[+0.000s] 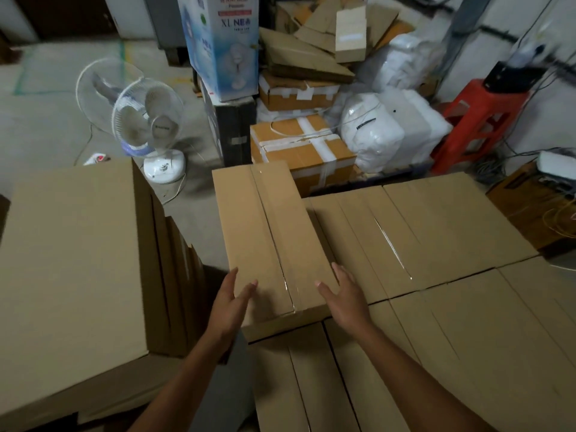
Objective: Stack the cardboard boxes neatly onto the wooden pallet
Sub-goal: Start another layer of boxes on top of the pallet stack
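Head view, single frame. A long brown cardboard box with a clear-taped centre seam [268, 238] lay flat on top of a layer of matching flat brown cardboard boxes [436, 219], at that layer's left edge, its long side running away from the person. It sat one level higher than the boxes around it.

The left hand [232, 302] was at the near-left corner of the box, fingers straight and slightly spread, palm turned toward the box's side. The right hand [343, 299] was at the near-right corner, fingers also straight and relaxed, not curled round anything. Motion blur; could not tell whether either palm was actually pressing on the cardboard.

To the left, apart from the layer, stood a tall stack of large plain cardboard sheets or boxes [71, 260].

Behind, on the grey concrete floor [46, 120]:
- a white table fan [149, 126]
- a blue-and-white printed fan carton [223, 42], upright
- an orange-brown box strapped with white tape [299, 148]
- white plastic-wrapped bundles [374, 135]
- a red plastic stool [477, 120] at the right, near the wall
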Demonstrator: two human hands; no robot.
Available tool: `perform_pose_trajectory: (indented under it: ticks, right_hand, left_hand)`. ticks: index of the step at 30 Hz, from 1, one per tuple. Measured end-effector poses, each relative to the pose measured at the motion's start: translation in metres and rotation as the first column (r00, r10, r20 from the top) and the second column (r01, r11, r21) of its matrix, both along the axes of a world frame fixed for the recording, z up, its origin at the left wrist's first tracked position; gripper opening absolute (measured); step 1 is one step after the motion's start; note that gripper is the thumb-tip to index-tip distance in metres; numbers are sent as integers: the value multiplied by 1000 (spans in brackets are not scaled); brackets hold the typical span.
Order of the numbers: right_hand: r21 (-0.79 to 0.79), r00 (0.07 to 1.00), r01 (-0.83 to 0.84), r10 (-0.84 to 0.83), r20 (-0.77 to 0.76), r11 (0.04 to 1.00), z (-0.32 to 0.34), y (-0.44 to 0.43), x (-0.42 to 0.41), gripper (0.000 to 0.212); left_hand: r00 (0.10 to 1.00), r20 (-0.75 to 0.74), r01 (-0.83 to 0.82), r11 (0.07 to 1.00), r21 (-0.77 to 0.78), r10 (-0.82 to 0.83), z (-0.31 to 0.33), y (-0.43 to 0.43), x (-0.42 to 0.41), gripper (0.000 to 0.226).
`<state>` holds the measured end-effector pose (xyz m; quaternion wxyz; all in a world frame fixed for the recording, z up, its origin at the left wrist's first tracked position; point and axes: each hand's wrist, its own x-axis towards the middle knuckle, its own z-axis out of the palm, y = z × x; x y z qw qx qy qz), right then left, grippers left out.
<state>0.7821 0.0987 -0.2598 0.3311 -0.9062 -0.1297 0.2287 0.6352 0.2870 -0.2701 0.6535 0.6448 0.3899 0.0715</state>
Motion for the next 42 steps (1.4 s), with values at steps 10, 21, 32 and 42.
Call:
perform_pose_trajectory:
  ticks: [10, 21, 32, 42]
  right_hand:
    - [406, 997, 25, -51, 52, 913, 172, -55, -131, 65]
    - [628, 993, -111, 105, 47, 770, 208, -184, -301, 64]
    - [668, 950, -238, 311, 10, 705, 204, -188, -415, 53]
    - [621, 923, -282, 384, -33, 731, 194, -91, -478, 44]
  left_hand:
    - [969, 189, 92, 945, 313, -157, 158, -47, -105, 79]
    - [955, 281, -184, 932, 314, 94, 202, -180, -312, 75]
    - [954, 151, -300, 831, 468, 259, 201, -233, -466, 60]
    - [902, 166, -432, 815, 387, 399, 189, -162, -542, 72]
